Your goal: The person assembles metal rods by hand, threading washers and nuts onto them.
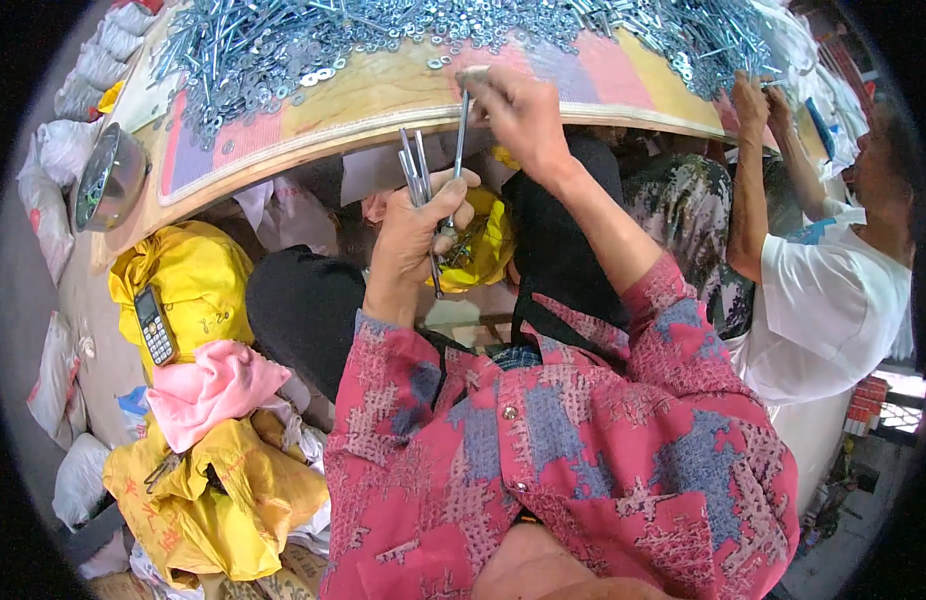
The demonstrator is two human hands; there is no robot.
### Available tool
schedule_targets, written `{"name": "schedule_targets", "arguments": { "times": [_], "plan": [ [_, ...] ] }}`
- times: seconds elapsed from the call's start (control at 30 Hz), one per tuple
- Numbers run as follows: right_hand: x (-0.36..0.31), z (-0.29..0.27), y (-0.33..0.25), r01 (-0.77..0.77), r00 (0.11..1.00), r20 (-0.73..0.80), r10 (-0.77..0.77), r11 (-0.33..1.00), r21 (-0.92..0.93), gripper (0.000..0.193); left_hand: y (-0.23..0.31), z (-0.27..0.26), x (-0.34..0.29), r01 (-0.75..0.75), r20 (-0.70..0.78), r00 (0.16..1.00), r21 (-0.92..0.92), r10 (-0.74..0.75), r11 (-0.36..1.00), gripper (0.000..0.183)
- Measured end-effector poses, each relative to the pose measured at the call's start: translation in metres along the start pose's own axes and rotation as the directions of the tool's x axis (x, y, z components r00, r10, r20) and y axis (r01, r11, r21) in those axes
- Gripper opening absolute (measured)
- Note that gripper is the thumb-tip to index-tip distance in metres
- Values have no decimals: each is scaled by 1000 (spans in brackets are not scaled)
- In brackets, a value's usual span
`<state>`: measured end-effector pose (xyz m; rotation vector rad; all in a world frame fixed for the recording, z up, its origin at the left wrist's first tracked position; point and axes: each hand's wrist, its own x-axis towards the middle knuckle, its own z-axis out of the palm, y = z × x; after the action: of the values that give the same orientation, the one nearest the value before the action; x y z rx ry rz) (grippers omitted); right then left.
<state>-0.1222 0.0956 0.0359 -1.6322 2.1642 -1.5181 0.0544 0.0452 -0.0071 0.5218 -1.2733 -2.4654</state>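
My left hand [419,235] is closed round several long metal bolts [415,165], their shafts standing up above the fist and one end showing below it. Another long bolt [461,135] runs upright from my left fingertips to my right hand [523,115]. The right thumb and fingers pinch at this bolt's upper end; whether a small part is also between them is hidden. Both hands are at the near edge of the table [368,120]. Beyond them lies a heap of loose washers [253,85] and bolts [693,45].
A metal bowl [111,180] rests at the table's left end. Yellow sacks [188,265], a mobile phone [154,325] and a pink cloth [213,390] are at my left. On my right, a person in a white shirt [833,300] has both hands at the table. White bags line the far left.
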Motion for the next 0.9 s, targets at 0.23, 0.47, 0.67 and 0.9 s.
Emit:
{"name": "schedule_targets", "arguments": {
  "times": [0.23, 0.47, 0.67, 0.9],
  "plan": [
    [6, 0, 16, 332, 903, 331, -274, 934, -133, 21, 8, -10, 1, -80, -189, 980, -125, 56, 989, 27],
    [67, 29, 66, 266, 964, 184, -192, 717, -645, 22, 0, -3, 12, -37, -216, 976, 21, 41, 999, 28],
    [70, 28, 68, 209, 978, 144, -153, 771, -601, 24, -2, -4, 14, -30, -213, 976, 31, 36, 999, 27],
    [37, 28, 26, -207, 978, -6, 207, 978, 5, 31, 1, -4, 5, -31, -200, 979, 58, 42, 998, 26]
  ]
}}
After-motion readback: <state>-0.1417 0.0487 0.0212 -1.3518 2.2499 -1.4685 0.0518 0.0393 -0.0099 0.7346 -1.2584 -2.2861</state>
